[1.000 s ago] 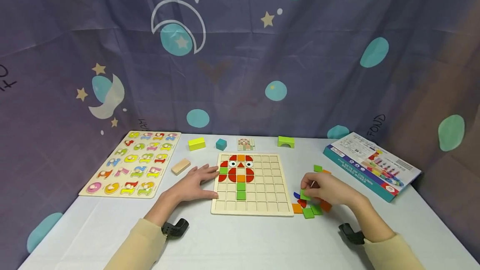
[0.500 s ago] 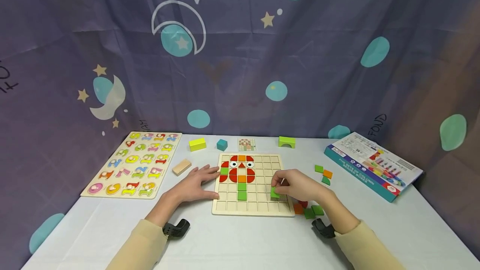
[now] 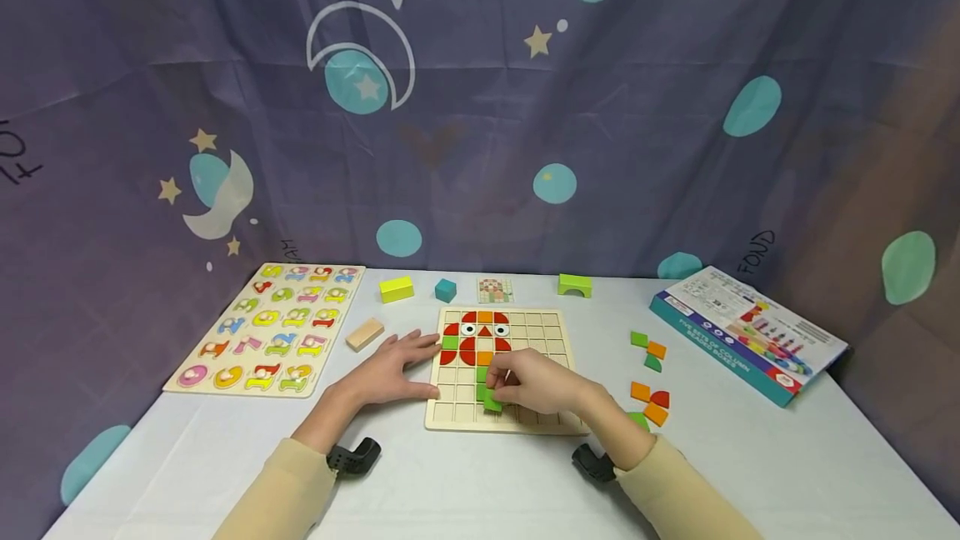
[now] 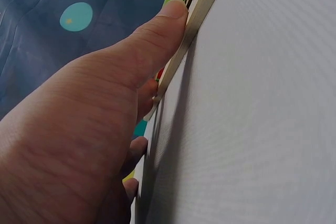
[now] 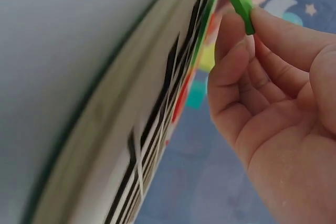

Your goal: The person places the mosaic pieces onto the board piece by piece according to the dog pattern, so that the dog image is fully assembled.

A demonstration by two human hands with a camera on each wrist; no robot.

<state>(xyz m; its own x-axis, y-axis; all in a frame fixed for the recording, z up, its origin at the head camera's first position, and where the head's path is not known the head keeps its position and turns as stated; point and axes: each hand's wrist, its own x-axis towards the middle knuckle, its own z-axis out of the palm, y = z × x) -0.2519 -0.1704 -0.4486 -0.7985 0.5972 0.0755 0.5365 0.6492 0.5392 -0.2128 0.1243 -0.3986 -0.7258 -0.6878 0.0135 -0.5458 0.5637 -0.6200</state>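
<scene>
Pinching thin square green tile (image 3: 492, 403), right hand (image 3: 542, 382) has thumb and fingers closed on its edges, tile tilted over lower cells of pale wooden grid board (image 3: 550, 420). Left hand (image 3: 393, 368) at board's left edge, fingers loosely spread, thumb touching rim. Set in cells: rounded red pieces (image 3: 467, 357), flat squares. Right, on matte white bench (image 3: 450, 490): loose flat tiles (image 3: 656, 415). Beyond: green arch block (image 3: 574, 282), wrinkled fabric backdrop (image 3: 480, 123).

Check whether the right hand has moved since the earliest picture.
Yes: in the head view, the right hand has moved left, from beside the wooden board to over it.
</scene>
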